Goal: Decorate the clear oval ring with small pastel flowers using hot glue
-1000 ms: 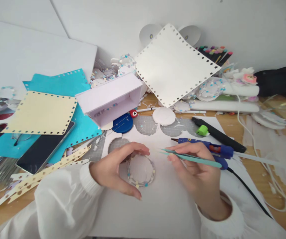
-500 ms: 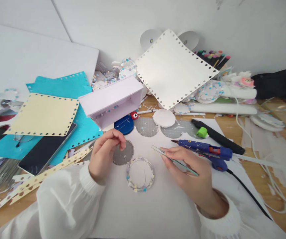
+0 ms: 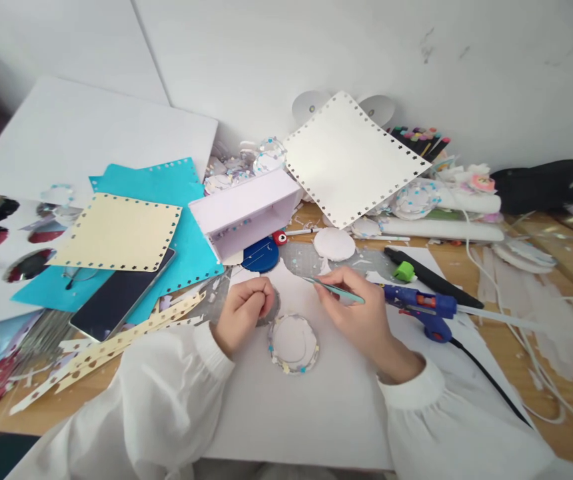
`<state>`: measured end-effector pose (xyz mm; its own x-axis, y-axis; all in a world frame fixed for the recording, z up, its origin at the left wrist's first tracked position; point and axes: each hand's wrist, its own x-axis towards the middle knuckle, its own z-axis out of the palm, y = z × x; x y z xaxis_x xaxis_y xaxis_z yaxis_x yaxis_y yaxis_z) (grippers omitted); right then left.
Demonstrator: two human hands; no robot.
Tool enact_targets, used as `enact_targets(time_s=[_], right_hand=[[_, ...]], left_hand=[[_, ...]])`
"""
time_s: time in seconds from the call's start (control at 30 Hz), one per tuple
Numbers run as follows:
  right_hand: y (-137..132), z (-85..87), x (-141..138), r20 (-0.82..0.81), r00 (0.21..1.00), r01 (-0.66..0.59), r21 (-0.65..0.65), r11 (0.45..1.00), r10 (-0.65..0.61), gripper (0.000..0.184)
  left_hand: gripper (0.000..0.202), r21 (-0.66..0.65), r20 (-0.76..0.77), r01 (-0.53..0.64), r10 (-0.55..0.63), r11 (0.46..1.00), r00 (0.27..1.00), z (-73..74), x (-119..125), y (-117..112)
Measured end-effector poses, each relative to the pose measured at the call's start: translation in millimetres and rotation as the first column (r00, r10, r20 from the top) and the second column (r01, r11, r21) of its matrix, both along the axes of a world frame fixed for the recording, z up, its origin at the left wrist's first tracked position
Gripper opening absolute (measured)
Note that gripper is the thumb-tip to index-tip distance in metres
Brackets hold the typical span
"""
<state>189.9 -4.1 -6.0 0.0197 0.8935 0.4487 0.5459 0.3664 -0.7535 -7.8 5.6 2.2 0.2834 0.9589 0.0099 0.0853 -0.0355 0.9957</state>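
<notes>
My right hand (image 3: 352, 308) pinches a pair of slim green tweezers (image 3: 342, 292), whose tips point left over the white sheet (image 3: 286, 427). My left hand (image 3: 245, 308) is closed, its fingers curled; anything inside them is hidden. Between and below the hands lies a round wreath-like ring (image 3: 293, 371) trimmed with small blue, cream and grey pieces, with a white disc and a thin curved line inside it. Close to the right hand rests a dark blue hot glue gun (image 3: 419, 301), its nozzle hidden behind that hand. A round cut-out hole (image 3: 273, 308) shows beside the left fist.
At the back stand a lilac box (image 3: 246, 200) and a cream sheet (image 3: 351, 160) with punched edges. A phone (image 3: 121, 293) lies left, near a yellow punched sheet (image 3: 116, 230). A black tool with a green clip (image 3: 405, 271) and a cable (image 3: 496, 387) lie right.
The view has shifted, so the table appears farther right. My left fingers have curled in tighter. My right hand has moved left and away from me with the tweezers, now covering the glue gun's nozzle.
</notes>
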Motion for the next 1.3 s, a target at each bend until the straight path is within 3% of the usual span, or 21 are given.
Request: enact_targets(time_s=[0.4, 0.6, 0.7, 0.8, 0.97, 1.13, 1.3], right_hand=[[2, -3.3, -3, 0.046, 0.999, -0.027, 0.014, 1.000, 0.026, 0.010], [-8, 3.5, 1, -0.038, 0.999, 0.021, 0.100, 0.995, -0.017, 0.011], [-16, 12.7, 3, -0.166, 0.986, 0.022, 0.092, 0.995, -0.007, 0.014], [-25, 21.1, 3, -0.358, 0.931, -0.076, -0.004, 0.997, 0.070, 0.014], [-36, 26.3, -1, -0.678, 0.724, -0.309, -0.154, 0.939, 0.127, 0.014], [-35, 26.5, -4, -0.789, 0.609, -0.367, -0.189, 0.911, 0.082, 0.015], [-32, 25.4, -2, -0.811, 0.581, -0.383, -0.194, 0.903, 0.072, 0.014]], left_hand=[[0.018, 0.035, -0.072, 0.047, -0.044, 0.998, 0.996, -0.9, 0, 0], [0.019, 0.035, -0.069, 0.053, -0.050, 0.998, 0.996, -0.9, 0, -1], [0.020, 0.005, -0.031, 0.040, -0.040, 0.999, 0.999, 1.5, 0, -2], [0.017, -0.007, 0.026, 0.030, -0.030, 1.000, 0.999, 7.4, 1, -4], [0.018, 0.172, 0.127, 0.163, -0.186, 0.971, 0.974, 15.6, 0, -7], [0.013, 0.268, 0.161, 0.219, -0.268, 0.938, 0.950, 13.8, 0, -8], [0.008, 0.232, 0.205, 0.181, -0.230, 0.956, 0.951, 12.8, 4, -6]])
